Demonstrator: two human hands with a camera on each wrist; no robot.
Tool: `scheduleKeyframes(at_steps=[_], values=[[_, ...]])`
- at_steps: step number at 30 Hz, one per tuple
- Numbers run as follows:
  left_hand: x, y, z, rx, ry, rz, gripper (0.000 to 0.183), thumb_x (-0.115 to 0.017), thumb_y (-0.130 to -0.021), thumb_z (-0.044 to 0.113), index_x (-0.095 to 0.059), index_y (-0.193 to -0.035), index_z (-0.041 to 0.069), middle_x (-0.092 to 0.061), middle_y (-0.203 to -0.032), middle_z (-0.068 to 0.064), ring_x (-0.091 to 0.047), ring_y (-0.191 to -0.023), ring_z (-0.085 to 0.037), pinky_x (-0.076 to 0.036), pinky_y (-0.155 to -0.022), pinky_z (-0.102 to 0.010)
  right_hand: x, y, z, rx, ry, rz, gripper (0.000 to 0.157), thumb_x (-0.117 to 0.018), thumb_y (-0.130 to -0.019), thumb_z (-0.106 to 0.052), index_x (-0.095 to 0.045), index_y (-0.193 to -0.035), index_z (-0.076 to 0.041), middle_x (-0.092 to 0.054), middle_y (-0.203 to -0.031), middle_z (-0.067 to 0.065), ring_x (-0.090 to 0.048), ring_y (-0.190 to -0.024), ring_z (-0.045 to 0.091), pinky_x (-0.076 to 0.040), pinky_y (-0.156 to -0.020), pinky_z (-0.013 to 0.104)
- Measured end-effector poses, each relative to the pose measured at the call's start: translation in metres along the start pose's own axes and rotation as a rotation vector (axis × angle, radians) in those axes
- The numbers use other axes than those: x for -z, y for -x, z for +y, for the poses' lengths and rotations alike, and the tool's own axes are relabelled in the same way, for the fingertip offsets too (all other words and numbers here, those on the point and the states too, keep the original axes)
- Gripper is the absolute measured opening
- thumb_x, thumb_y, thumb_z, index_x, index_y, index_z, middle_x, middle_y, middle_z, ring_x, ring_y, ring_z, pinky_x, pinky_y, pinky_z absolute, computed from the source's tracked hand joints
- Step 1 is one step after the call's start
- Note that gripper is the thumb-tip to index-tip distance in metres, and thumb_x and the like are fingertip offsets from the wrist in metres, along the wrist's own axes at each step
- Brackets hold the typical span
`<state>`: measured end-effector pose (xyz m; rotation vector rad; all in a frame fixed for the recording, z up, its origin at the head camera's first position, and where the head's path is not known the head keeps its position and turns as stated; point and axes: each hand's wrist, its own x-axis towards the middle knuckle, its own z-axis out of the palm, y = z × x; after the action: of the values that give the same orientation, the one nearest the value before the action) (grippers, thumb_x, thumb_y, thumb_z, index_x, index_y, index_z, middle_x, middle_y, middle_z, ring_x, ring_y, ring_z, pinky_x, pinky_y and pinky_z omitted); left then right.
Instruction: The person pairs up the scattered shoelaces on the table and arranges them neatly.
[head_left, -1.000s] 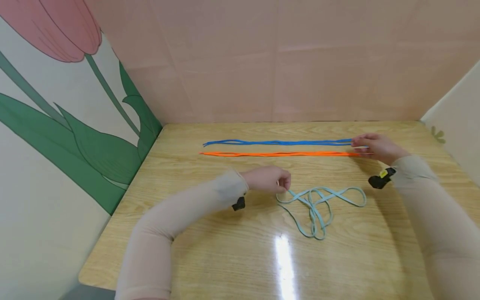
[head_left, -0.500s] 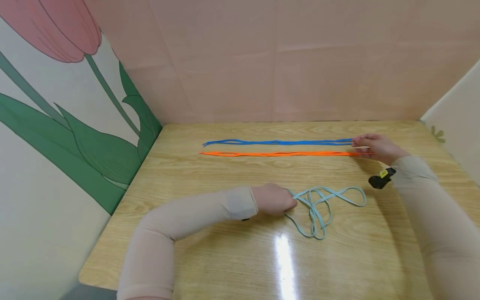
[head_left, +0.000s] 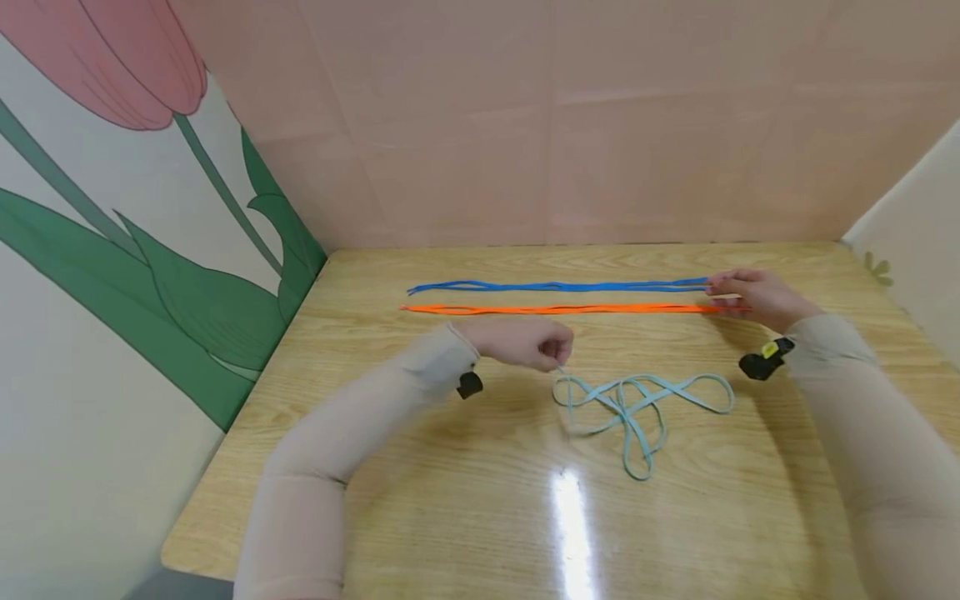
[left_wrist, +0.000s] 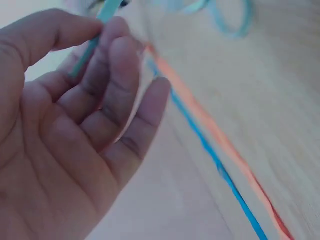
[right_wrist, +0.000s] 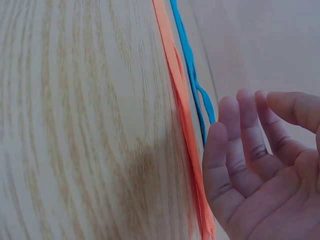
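My left hand point(head_left: 521, 342) pinches one end of a mint-green shoelace point(head_left: 621, 406) between thumb and forefinger. That end is lifted off the wooden table, while the rest lies in loose, crossing loops. In the left wrist view, the pinched mint strip passes the thumb tip, and the other fingers are bent. My right hand point(head_left: 763, 300) is at the right ends of a blue shoelace point(head_left: 585, 287) and an orange shoelace point(head_left: 585, 308), both stretched straight side by side. In the right wrist view, its fingers point(right_wrist: 248, 132) are loosely bent beside the laces and partly cover the blue one.
The wooden table point(head_left: 420, 508) meets a pink covering point(head_left: 547, 125) at its back edge. A panel with a tulip picture point(head_left: 150, 250) borders the left side, and a pale panel point(head_left: 915, 225) the right. Light glares off the table's front middle.
My left hand went down towards the mint shoelace's loops, then rose back and left with one end pinched. The loose tail in front has been drawn in. My right hand has stayed in place.
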<state>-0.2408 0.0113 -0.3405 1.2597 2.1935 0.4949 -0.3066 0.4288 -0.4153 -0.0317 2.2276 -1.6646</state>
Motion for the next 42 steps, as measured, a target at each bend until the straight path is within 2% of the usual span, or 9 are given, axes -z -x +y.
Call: scheduleKeyframes(at_steps=[4,7,11,17,21,26,32,38,42], values=[[0.022,0.014,-0.015,-0.003,0.275,0.158,0.007,-0.054,-0.098,0.009,-0.057,-0.102,0.004,-0.059,-0.093,-0.009,-0.052,-0.077,-0.016,-0.046,-0.069,-0.025,0.000,0.001,-0.001,0.001,-0.010,-0.003,0.009,-0.048,-0.102,-0.026,-0.057,-0.103,-0.028,-0.064,-0.091,-0.021,-0.063,-0.089,-0.002,-0.053,-0.080,0.020],[0.031,0.020,-0.028,0.022,0.446,0.258,0.008,-0.054,-0.098,0.010,-0.057,-0.102,0.004,-0.061,-0.096,-0.012,-0.056,-0.085,-0.021,-0.050,-0.078,-0.028,0.000,0.001,-0.001,0.014,-0.022,-0.013,0.009,-0.048,-0.102,-0.023,-0.057,-0.104,-0.026,-0.065,-0.092,-0.020,-0.064,-0.088,-0.001,-0.054,-0.079,0.021],[0.033,0.025,-0.040,0.067,0.555,0.314,0.007,-0.052,-0.099,0.008,-0.057,-0.101,0.004,-0.061,-0.096,-0.008,-0.059,-0.091,-0.022,-0.052,-0.087,-0.035,-0.002,0.001,-0.002,0.022,-0.017,-0.011,0.008,-0.049,-0.102,-0.025,-0.057,-0.103,-0.026,-0.065,-0.092,-0.021,-0.065,-0.089,-0.001,-0.054,-0.081,0.021],[0.029,0.026,-0.048,0.102,0.599,0.294,0.008,-0.052,-0.099,0.010,-0.057,-0.102,0.004,-0.060,-0.098,-0.006,-0.058,-0.094,-0.021,-0.050,-0.094,-0.041,-0.010,0.001,-0.008,0.020,0.063,-0.006,0.014,-0.050,-0.101,-0.033,-0.052,-0.111,-0.023,-0.063,-0.094,-0.023,-0.063,-0.091,-0.002,-0.053,-0.085,0.023],[0.027,0.027,-0.049,0.109,0.603,0.294,0.008,-0.052,-0.099,0.010,-0.056,-0.103,0.005,-0.060,-0.098,-0.006,-0.058,-0.092,-0.020,-0.052,-0.088,-0.032,-0.020,0.003,-0.018,0.031,0.127,-0.016,0.033,-0.049,-0.101,-0.035,-0.049,-0.122,-0.010,-0.063,-0.095,-0.022,-0.064,-0.092,0.000,-0.054,-0.085,0.025],[0.025,0.028,-0.049,0.121,0.605,0.275,0.008,-0.052,-0.098,0.009,-0.056,-0.102,0.004,-0.060,-0.096,-0.006,-0.056,-0.089,-0.020,-0.052,-0.085,-0.031,-0.040,0.009,-0.035,0.059,0.235,-0.040,0.050,-0.047,-0.102,-0.036,-0.043,-0.131,0.004,-0.064,-0.100,-0.016,-0.064,-0.092,0.002,-0.054,-0.085,0.026],[0.022,0.029,-0.051,0.138,0.598,0.252,0.012,-0.051,-0.098,0.009,-0.057,-0.105,0.001,-0.060,-0.097,-0.009,-0.057,-0.092,-0.023,-0.051,-0.086,-0.031,-0.073,0.019,-0.057,0.108,0.341,-0.114,0.041,-0.046,-0.103,-0.027,-0.045,-0.129,0.005,-0.061,-0.117,0.008,-0.063,-0.097,0.012,-0.053,-0.083,0.024],[0.020,0.030,-0.050,0.163,0.584,0.237,0.014,-0.054,-0.097,0.011,-0.058,-0.107,0.002,-0.061,-0.101,-0.006,-0.059,-0.094,-0.019,-0.052,-0.087,-0.031,-0.115,0.028,-0.073,0.136,0.441,-0.216,0.029,-0.049,-0.103,-0.023,-0.052,-0.117,0.002,-0.062,-0.103,0.010,-0.062,-0.094,0.021,-0.054,-0.082,0.034],[0.018,0.029,-0.051,0.168,0.581,0.232,0.011,-0.055,-0.096,0.011,-0.059,-0.104,0.004,-0.061,-0.102,-0.007,-0.059,-0.093,-0.019,-0.052,-0.086,-0.031,-0.146,0.037,-0.074,0.156,0.562,-0.319,0.018,-0.050,-0.101,-0.016,-0.056,-0.106,0.000,-0.060,-0.091,0.012,-0.058,-0.083,0.025,-0.052,-0.074,0.038]])
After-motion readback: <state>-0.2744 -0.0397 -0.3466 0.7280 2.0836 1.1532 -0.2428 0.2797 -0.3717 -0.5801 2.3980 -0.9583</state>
